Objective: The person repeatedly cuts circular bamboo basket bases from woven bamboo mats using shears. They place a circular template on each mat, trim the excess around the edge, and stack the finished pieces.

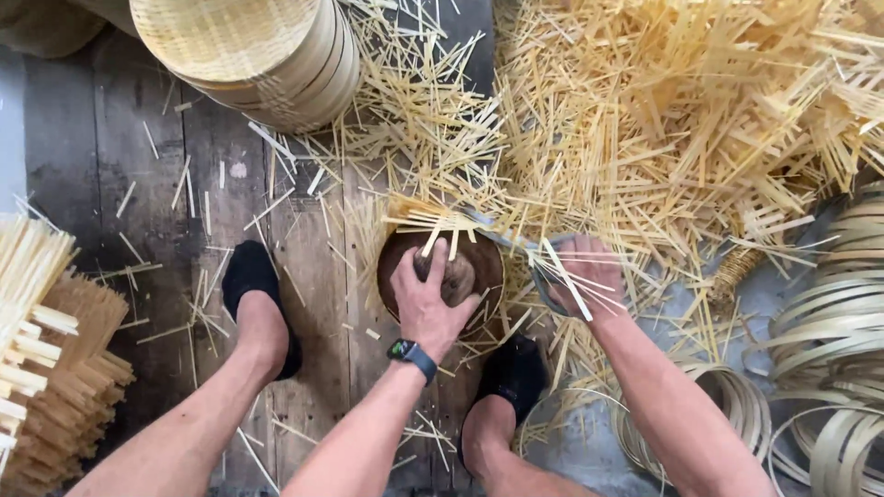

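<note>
Left hand (425, 299): centre of frame, palm down, fingers curled over a bundle of bamboo slivers (433, 221) pressed on the round wooden block (483, 262).
Right hand (589, 274): just right of the block, fist wrapped around a knife handle.
Knife blade (502, 232): runs up-left from the right hand toward the slivers.
Slivers' long axis: roughly left-right, fanned along the block's upper rim.
Nearer hand: left.

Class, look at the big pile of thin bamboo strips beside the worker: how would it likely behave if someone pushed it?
The pile of bamboo strips would probably slide apart rather than move whole, since the strips lie loose and crisscrossed. Each looks thin, so likely light and springy, perhaps easily snapped.
</note>
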